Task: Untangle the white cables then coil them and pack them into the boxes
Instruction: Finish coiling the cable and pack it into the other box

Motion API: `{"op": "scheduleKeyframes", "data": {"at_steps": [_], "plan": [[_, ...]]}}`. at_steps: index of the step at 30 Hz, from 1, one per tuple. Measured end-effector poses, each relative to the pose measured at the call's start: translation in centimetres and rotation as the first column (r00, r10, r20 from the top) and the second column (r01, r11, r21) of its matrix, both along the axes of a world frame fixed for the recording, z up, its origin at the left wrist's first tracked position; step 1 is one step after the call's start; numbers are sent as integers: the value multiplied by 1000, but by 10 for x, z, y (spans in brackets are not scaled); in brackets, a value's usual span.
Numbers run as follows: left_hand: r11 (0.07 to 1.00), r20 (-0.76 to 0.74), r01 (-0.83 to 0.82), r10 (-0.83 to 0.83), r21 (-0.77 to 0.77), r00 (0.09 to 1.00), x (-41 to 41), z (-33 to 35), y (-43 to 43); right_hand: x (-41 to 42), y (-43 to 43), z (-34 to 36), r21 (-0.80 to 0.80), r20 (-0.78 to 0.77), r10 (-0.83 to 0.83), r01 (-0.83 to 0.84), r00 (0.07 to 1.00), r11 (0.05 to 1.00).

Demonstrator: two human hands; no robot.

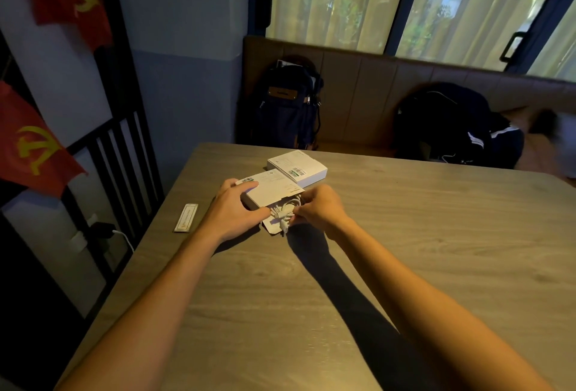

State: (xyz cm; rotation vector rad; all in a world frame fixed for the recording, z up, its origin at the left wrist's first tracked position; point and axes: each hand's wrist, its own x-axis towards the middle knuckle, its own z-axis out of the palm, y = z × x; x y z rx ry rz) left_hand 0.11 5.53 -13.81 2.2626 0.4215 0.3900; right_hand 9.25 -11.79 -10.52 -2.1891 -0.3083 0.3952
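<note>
Between the two hands, near the far left part of the table [405,250], a coiled bundle of white cable [285,211] sits at the open mouth of the near box [269,189], lying on its folded-out flap. The left hand [232,210] lies flat over that box, fingers spread on its top and thumb tip touching the coil. The right hand [318,206] is closed on the coil's right side, pinching the loops together; connector ends stick out toward the person, below the left thumb.

Judging by this, the step in hand is sliding the coil into the box. To do it well, the left hand should pin the box so it cannot skid away, while the right hand keeps the loops pressed flat and feeds them in leading with the coil's far edge. The loose connector ends look likely to catch on the flap, so tuck them into the coil first. Push gently; forcing could kink the cable or crush the opening.

Just beyond the left hand's fingertips, a second box [297,168] lies shut, touching the first.
</note>
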Motion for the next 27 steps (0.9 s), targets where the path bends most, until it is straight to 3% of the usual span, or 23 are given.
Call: {"op": "scheduleKeyframes", "data": {"at_steps": [2,5,9,15,18,21,23,27], "plan": [[1000,-4,14,-14,3,1000,0,-1,-1,-7,-3,-6,194,-95,-92,109,991,975],[1000,2,14,-14,4,1000,1,-2,-4,-17,2,-16,420,-278,-184,292,943,859],[1000,1,21,-21,15,1000,3,-4,-6,-21,15,-22,428,-238,-288,367,928,826],[997,0,23,-23,67,1000,4,-8,-10,-17,23,-21,328,-19,-332,320,943,889],[998,-1,20,-20,62,1000,4,-8,-10,-15,20,-15,107,270,-190,167,944,980],[998,-15,54,-53,38,998,3,-7,-5,-13,11,-12,-225,484,103,10,869,974],[997,-20,73,-72,34,997,1,-7,-2,-11,1,-11,-387,517,287,-79,806,919],[994,-6,109,-109,-25,994,0,-6,2,0,-21,-1,-383,417,464,-312,781,869]]}}
